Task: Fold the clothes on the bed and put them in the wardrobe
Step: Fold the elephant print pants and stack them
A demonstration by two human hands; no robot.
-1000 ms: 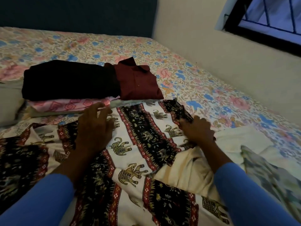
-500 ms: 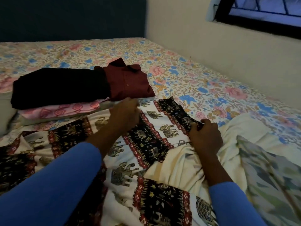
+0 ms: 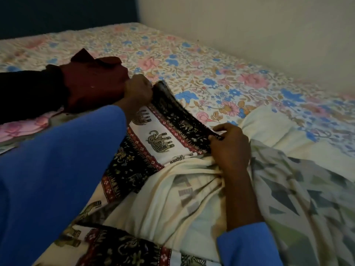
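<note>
Roughly midway, I judge: a folded maroon shirt (image 3: 92, 83), a black garment (image 3: 28, 93) and a pink patterned piece (image 3: 17, 129) sit stacked on the floral-sheeted bed (image 3: 211, 60); the wardrobe is out of view. The black, white and red elephant-print cloth (image 3: 159, 143) lies beside them, unfolded. My left hand (image 3: 138, 91) and right hand (image 3: 230, 148) each pinch its dark border. A second ago the left lay flat; now that edge is lifted.

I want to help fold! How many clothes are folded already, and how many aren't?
Folded: 3 (black one, maroon shirt, pink one)
Not folded: 2 (elephant cloth, cream leafy cloth)
Total: 5
</note>
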